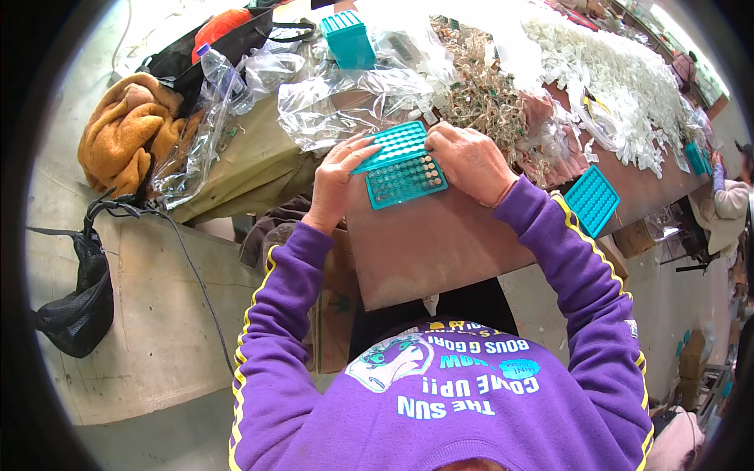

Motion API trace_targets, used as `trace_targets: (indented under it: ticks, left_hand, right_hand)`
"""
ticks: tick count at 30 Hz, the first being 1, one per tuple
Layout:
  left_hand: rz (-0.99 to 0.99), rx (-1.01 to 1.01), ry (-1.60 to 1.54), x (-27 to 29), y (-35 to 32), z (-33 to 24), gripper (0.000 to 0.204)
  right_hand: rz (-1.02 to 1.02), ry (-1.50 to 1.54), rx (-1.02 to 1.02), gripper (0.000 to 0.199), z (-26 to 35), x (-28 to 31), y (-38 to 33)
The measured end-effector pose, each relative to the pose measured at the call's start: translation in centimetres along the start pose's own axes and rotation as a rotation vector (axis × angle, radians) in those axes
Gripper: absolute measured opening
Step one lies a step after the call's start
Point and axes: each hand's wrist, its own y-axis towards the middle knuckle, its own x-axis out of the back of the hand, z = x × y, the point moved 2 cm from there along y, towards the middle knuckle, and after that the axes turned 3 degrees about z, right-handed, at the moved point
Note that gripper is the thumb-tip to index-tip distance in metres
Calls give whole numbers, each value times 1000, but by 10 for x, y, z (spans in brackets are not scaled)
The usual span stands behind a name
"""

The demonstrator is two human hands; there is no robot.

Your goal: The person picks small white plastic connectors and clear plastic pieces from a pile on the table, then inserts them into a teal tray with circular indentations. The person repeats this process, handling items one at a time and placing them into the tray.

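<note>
A teal two-part tray lies on the brown table in front of me. Its far panel [399, 145] has rows of pale oval cells. Its near part [405, 183] holds rows of small round pieces, with tan ones at the right end and greyish ones elsewhere. My left hand [342, 171] has its fingers over the left edge of the far panel, gripping it. At the panel's right edge, my right hand [470, 163] is closed with bent fingertips pressed together. Whatever is between those fingertips is hidden.
Clear plastic bags [342, 106] and a pile of tangled tan pieces [483, 86] lie beyond the tray. White small parts [613, 78] heap at the far right. Another teal tray [592, 200] sits by my right forearm; stacked teal trays [347, 41] stand at the back.
</note>
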Motion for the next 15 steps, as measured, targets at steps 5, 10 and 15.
trace_targets:
  ticks: [5,10,15]
  left_hand:
    - [-45,149,-279,22,14,-17,24]
    - [66,573,-1010,19,9,-38,26]
    - [137,857,-1303,3,2,-57,31]
  right_hand:
    - [-160,254,-103,38,5,20,1]
    - [1,923,-424,37,5,23,-6]
    - [126,1510,-731,36,15,22,-35]
